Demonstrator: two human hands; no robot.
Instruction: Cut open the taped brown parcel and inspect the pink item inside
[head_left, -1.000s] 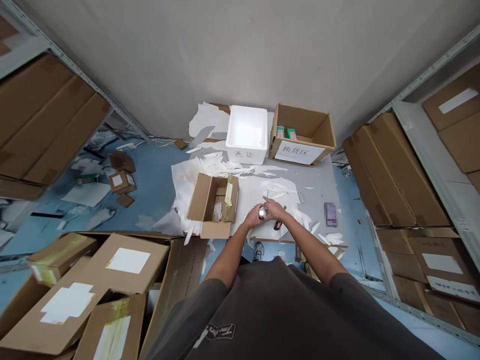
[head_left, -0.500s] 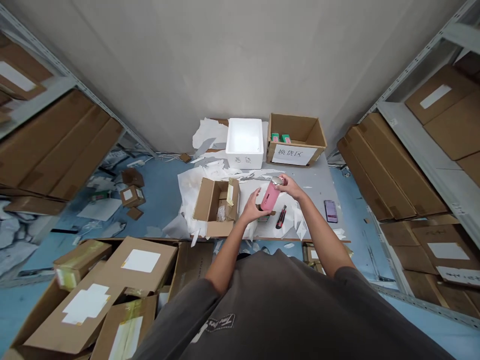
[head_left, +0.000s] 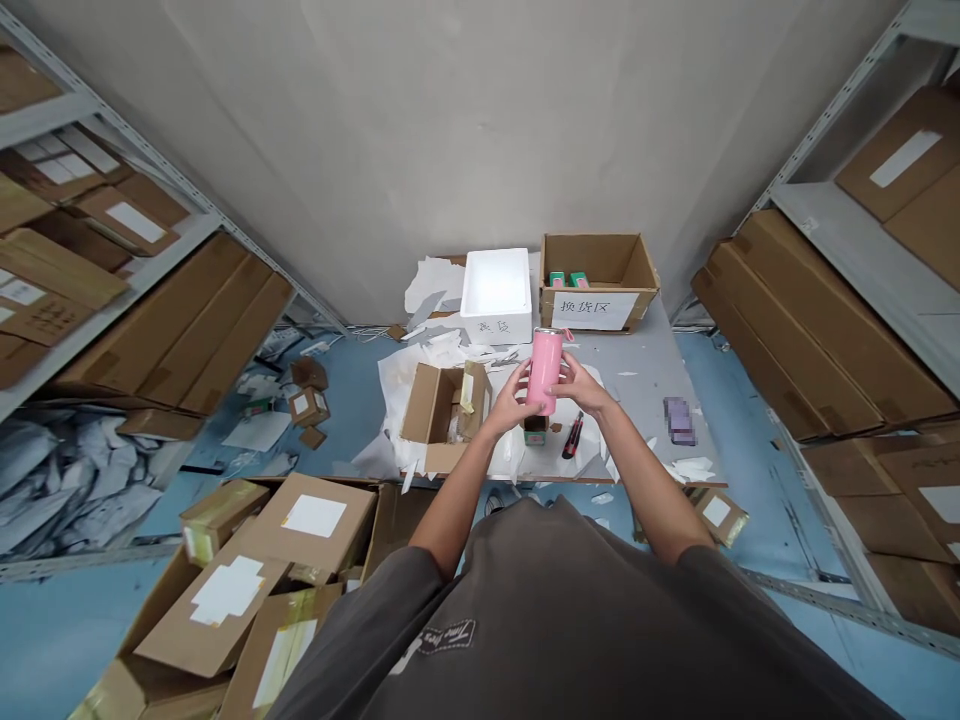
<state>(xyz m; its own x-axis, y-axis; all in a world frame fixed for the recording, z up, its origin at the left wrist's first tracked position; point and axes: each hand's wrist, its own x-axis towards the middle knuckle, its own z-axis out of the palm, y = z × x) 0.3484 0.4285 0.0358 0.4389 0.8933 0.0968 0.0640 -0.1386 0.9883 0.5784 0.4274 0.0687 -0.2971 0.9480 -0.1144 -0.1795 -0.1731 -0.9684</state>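
Observation:
A pink tumbler (head_left: 545, 372) with a silver rim and a small pink strap is held nearly upright above the table. My left hand (head_left: 513, 402) wraps its left side and lower part. From the right, my right hand (head_left: 582, 387) closes its fingers on the tumbler's body. Just below it stands a small green box (head_left: 535, 431) with a dark open top. To the right of that box lies a red and black utility knife (head_left: 573, 436). An opened cardboard box (head_left: 425, 406) with paper inside sits left of my hands.
At the table's back stand a white foam box (head_left: 496, 328) and a labelled cardboard box (head_left: 626, 312) holding small green boxes. A blurred phone (head_left: 679, 420) lies at the right. Torn paper covers much of the table. A large carton (head_left: 397, 525) of parcels stands front left; shelves flank both sides.
The tumbler has turned from tilted to nearly upright. My right hand has moved from its lid down to its side. The small green box below shows more clearly, and the view has shifted.

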